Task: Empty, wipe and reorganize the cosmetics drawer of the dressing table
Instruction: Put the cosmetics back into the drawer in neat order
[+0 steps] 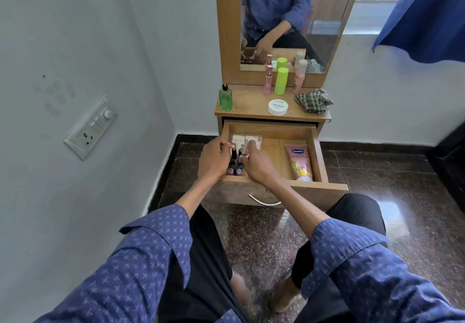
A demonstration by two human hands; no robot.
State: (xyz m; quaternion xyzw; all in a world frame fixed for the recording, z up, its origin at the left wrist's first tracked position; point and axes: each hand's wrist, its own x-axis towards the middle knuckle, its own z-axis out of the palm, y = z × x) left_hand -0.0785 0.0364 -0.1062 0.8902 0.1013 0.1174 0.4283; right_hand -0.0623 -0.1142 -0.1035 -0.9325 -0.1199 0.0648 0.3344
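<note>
I see both arms reaching forward and down, blue patterned sleeves pushed back to mid-forearm. My left hand (214,157) is curled, knuckles up, fingers bent inward toward the right. My right hand (256,164) angles in from the right, fingertips pinched close beside the left hand's fingers.

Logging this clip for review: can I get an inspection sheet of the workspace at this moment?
Surface: dressing table top, wooden; drawer pulled open.
Job's things: nail polish bottles at drawer's left; pink tube at right; clear packet behind bottles.
Clutter: checked cloth, white jar, green bottle, three bottles by mirror.
Grippers: left hand and right hand around the bottles; grip unclear.
Cables: nothing seen.
Surroundings: wall switchboard, blue curtain.
</note>
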